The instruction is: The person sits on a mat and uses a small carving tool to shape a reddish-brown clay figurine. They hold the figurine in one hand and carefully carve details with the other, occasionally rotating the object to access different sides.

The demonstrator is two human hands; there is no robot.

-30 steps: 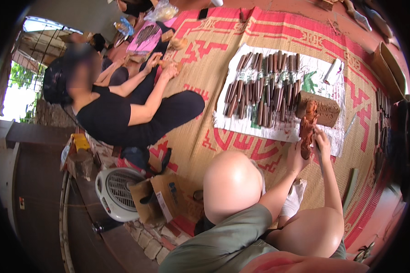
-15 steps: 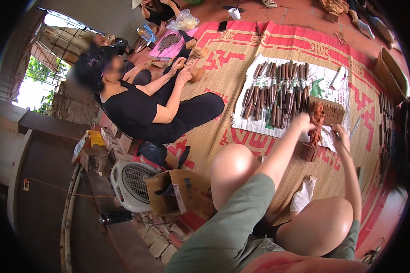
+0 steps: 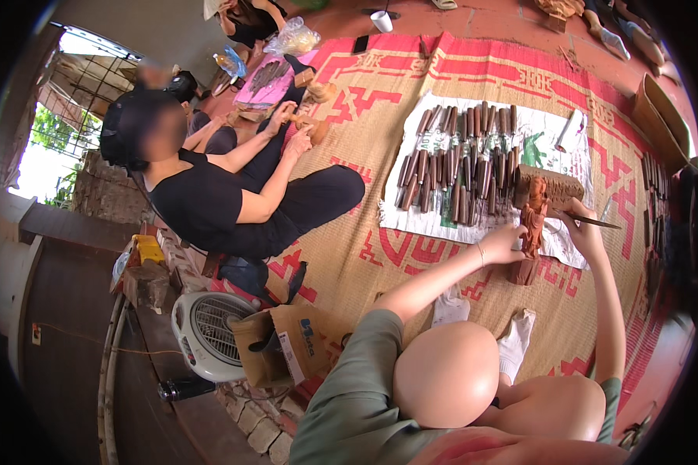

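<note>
A reddish-brown carved wooden figurine (image 3: 533, 225) stands upright on its round base in front of me. My left hand (image 3: 505, 245) is closed around its lower left side. Just right of the figurine, my right hand (image 3: 583, 226) is closed on a slim carving tool (image 3: 602, 225), whose length sticks out to the right; its other end is hidden in the fingers. Behind the figurine lies a brown wooden block (image 3: 564, 186) with a marked surface. Several wood-handled carving chisels (image 3: 457, 167) lie in rows on a white sack (image 3: 395, 203).
A patterned straw mat (image 3: 349, 267) spreads under everything. More dark tools (image 3: 654, 186) line its right side, near a tan curved board (image 3: 663, 120). At left, a person in black (image 3: 209, 198) handles a wooden piece (image 3: 314, 128). A fan (image 3: 217, 329) and cardboard box (image 3: 306, 341) stand lower left.
My left hand has moved down the figurine. The tool in my right hand has swung from pointing toward me to pointing right. My left knee has shifted right, uncovering another socked foot.
</note>
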